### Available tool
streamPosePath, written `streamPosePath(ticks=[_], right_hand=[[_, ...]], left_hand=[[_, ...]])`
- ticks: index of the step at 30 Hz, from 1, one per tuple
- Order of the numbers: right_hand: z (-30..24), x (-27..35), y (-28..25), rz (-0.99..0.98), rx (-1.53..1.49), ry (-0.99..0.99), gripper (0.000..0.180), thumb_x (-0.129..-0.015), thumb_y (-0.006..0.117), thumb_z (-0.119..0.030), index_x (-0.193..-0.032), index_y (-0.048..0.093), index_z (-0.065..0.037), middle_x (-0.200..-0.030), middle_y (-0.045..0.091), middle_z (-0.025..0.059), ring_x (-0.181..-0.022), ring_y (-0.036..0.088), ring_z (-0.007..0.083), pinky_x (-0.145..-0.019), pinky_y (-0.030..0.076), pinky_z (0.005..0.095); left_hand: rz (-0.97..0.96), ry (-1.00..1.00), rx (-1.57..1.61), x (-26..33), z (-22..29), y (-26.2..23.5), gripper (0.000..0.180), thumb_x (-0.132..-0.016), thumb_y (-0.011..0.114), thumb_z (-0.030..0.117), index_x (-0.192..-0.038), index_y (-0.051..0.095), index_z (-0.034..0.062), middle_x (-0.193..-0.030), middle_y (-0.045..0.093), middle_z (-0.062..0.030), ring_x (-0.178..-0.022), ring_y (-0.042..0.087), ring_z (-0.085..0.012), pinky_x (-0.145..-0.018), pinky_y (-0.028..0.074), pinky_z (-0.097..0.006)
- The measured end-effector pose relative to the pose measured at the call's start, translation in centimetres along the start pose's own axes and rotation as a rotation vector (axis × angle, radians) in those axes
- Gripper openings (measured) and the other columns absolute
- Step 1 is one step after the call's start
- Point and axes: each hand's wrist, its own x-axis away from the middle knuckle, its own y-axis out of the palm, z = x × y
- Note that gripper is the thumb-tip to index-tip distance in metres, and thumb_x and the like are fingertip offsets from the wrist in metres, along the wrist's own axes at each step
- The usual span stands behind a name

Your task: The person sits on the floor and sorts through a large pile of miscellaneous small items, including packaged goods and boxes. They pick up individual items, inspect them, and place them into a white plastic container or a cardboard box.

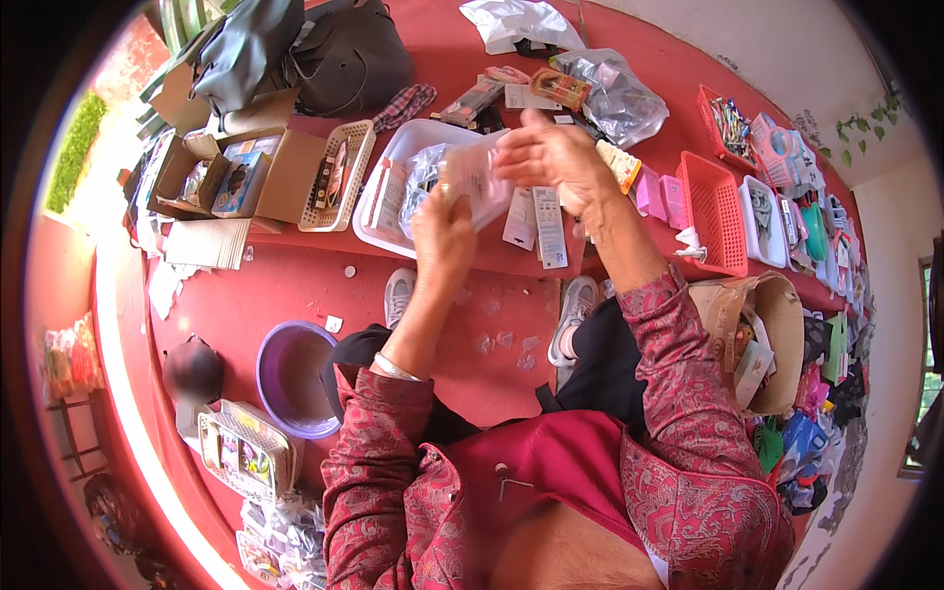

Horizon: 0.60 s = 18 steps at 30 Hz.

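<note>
My left hand [441,228] and my right hand [551,157] are raised together over a red raised ledge [462,29]. Between them they hold a small clear plastic packet [479,175] with a pale pink item inside. The left hand grips its lower left edge; the right hand's fingers lie along its upper right side. Just behind the packet sits a white tray [411,140] holding more clear bags. Both sleeves are dark red with a paisley pattern, and a bracelet circles the left wrist.
An open cardboard box [236,177] and a cream slatted basket [339,177] sit left of the tray. Red mesh baskets [716,211], pink boxes [661,195] and small packaged goods line the right. A purple basin [293,379] and a brown paper bag [767,334] stand on the floor.
</note>
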Motion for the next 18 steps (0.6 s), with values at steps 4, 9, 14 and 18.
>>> streamPosePath(ticks=[4,9,14,18], right_hand=[[0.2,0.5,-3.6,0.239,0.228,-0.325,0.038,-0.084,0.054,-0.038,-0.086,0.059,-0.001,-0.074,0.061,0.0044,-0.053,0.053,0.0035,-0.041,0.035,0.0140],[1.8,-0.2,-4.9,0.151,0.362,-0.196,0.047,-0.083,0.052,-0.047,-0.090,0.060,-0.002,-0.077,0.060,0.0019,-0.062,0.050,0.0037,-0.052,0.040,0.0171],[2.7,-0.4,-5.2,-0.072,0.239,-0.142,0.028,-0.080,0.061,-0.024,-0.093,0.060,0.001,-0.081,0.061,0.0029,-0.070,0.056,0.0059,-0.065,0.046,0.0212],[3.0,-0.5,-5.4,-0.005,0.251,-0.151,0.017,-0.077,0.061,-0.012,-0.088,0.061,0.001,-0.077,0.062,0.0028,-0.065,0.056,0.0061,-0.062,0.047,0.0206]], left_hand=[[-0.027,-0.469,0.957,-0.5,-2.4,-0.2,0.023,-0.079,0.053,0.001,-0.103,0.050,-0.0016,-0.092,0.058,-0.0099,-0.080,0.058,-0.0187,-0.064,0.045,-0.027],[-0.102,-0.488,1.218,-0.5,-1.3,0.6,0.029,-0.080,0.051,-0.005,-0.109,0.044,-0.0038,-0.106,0.053,-0.0132,-0.094,0.056,-0.0224,-0.076,0.049,-0.031],[-0.121,-0.535,1.160,0.0,0.9,0.5,0.030,-0.082,0.046,-0.008,-0.112,0.042,-0.0046,-0.109,0.052,-0.0142,-0.098,0.055,-0.0253,-0.086,0.047,-0.037],[-0.133,-0.530,1.201,0.0,0.4,1.0,0.031,-0.083,0.045,-0.007,-0.113,0.041,-0.0049,-0.110,0.052,-0.0142,-0.099,0.054,-0.0255,-0.087,0.047,-0.037]])
